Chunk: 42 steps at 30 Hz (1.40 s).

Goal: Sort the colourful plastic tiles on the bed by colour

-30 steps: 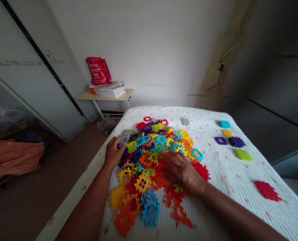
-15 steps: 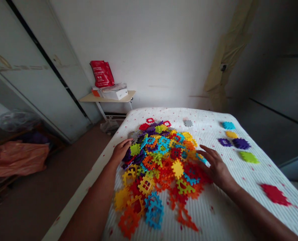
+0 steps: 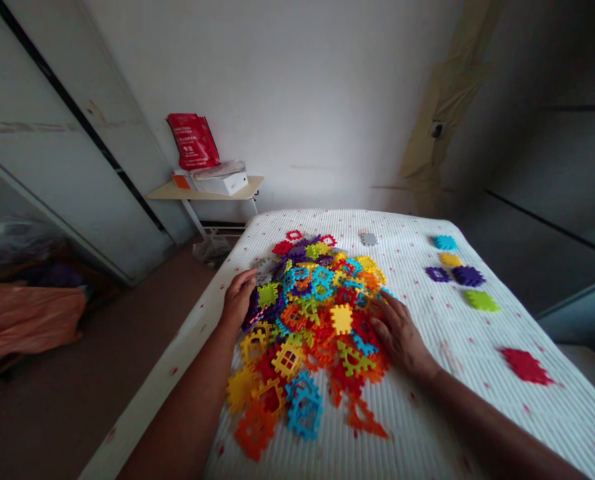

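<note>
Bracketing the heap of plastic pieces (image 3: 341, 320) on the bed (image 3: 407, 247) with left hand (image 3: 237, 299), fingers curled, grip unclear, and right hand (image 3: 400, 333), fingers loosely spread; perhaps steadying loose edges.

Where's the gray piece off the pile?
In the head view, right of center, the gray piece lies near the far edge of the white cover, beyond the pile and left of the separate blue piece.
</note>
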Motion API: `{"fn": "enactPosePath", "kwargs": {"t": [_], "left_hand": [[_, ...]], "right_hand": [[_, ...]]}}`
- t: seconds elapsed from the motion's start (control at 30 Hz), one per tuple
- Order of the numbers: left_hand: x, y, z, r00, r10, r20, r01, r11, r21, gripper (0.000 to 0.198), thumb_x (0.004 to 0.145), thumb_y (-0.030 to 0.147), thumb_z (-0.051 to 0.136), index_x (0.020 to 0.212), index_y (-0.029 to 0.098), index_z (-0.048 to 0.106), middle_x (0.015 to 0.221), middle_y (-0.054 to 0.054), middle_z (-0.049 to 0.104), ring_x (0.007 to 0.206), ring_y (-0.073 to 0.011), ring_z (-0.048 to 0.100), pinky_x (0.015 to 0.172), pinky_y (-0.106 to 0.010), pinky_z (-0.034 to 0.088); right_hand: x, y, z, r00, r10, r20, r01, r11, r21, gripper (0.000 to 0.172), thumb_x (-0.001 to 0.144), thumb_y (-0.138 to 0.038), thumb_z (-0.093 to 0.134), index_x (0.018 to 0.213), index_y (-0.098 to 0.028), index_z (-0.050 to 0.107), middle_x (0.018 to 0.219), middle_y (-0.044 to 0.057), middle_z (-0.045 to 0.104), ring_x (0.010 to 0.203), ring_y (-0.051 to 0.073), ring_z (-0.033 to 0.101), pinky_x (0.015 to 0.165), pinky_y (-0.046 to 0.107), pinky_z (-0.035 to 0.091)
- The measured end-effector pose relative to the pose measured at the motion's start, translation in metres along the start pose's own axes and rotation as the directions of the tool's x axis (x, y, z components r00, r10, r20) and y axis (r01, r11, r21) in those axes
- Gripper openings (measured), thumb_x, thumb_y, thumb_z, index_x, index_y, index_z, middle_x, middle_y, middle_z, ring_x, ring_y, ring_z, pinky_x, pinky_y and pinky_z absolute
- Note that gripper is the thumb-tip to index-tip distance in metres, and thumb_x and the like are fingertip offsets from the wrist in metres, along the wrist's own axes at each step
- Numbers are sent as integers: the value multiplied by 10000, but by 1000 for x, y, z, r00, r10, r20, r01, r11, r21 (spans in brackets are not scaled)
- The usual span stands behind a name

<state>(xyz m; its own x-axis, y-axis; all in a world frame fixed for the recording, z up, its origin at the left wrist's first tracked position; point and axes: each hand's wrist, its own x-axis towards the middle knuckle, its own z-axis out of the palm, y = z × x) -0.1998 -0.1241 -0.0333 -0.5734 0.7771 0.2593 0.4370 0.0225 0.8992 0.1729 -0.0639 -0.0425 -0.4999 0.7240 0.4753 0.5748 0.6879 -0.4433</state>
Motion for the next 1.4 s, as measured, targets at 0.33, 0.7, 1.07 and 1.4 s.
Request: {"fn": "enactPosePath", "kwargs": {"t": [0.33,0.7,1.07,1.4], "left_hand": [[-10,2,-6,990,105,97,-106,994,9,269,677,410,591,807,194,686,1191,-59,569,1148,-236,497,1039,-346,337],[-13,9,-19,933,130,337,-171,981,95,449,592,401,683,1009,236,663,1313,-60,497,1248,-292,406,1080,-436,268],[-5,-2,-26,861,166,481,-292,935,200,494,665,429,643,1112,220,627,1398,-77,415,1291,-288,364,1086,-458,269],[-2,-4,-22,884,225,410,-335,916,221,463,754,590,500,969,235,705,1317,-77,513,1222,-292,453,1064,-458,318]], "right_hand": [[2,8,-1,989,94,-112,-78,987,140,366,917,-404,377,1197,-201,495,1313,136,445,1203,257,432,988,486,392],[2,9,-2,989,93,-115,-77,988,136,345,917,-394,378,1157,-193,524,1301,134,459,1202,248,440,1003,474,377],[2,6,-4,990,80,-113,-63,987,150,382,911,-428,395,1188,-212,546,1281,139,481,1178,259,464,974,460,416],[2,1,-11,996,34,-84,-30,998,54,411,870,-466,453,1200,-243,552,1271,109,506,1171,272,466,961,473,429]]}}
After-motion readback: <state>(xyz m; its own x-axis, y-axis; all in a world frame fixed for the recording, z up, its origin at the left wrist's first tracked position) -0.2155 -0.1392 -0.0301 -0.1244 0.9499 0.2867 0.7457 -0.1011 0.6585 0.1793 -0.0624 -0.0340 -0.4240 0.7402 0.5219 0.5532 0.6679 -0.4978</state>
